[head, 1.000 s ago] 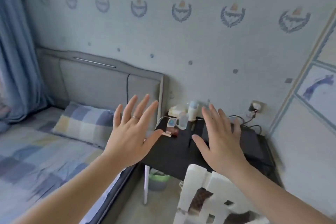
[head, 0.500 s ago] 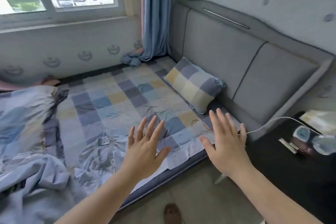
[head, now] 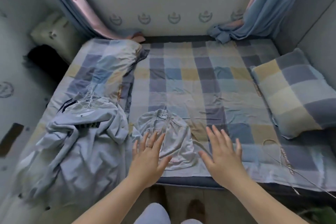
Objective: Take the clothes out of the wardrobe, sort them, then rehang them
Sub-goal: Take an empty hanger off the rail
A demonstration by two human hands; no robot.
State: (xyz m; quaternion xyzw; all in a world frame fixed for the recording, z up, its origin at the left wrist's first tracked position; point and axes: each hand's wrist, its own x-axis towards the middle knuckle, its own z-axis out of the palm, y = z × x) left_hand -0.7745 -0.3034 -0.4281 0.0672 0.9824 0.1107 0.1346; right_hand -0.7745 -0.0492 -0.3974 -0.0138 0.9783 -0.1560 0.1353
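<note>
Since your left hand (head: 148, 158) and right hand (head: 222, 154) both hover spread wide and empty, pinch that pale top (head: 174, 138) at the front edge of the bed (head: 181, 82) by its collar; it looks light and floppy.

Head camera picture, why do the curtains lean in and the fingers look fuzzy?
Head view: the wide lens bends the edges, so the pink curtain and blue curtain slant inward. Head view too: fingertips of the left hand and right hand look smeared, probably motion blur; light is even, no glare.
</note>
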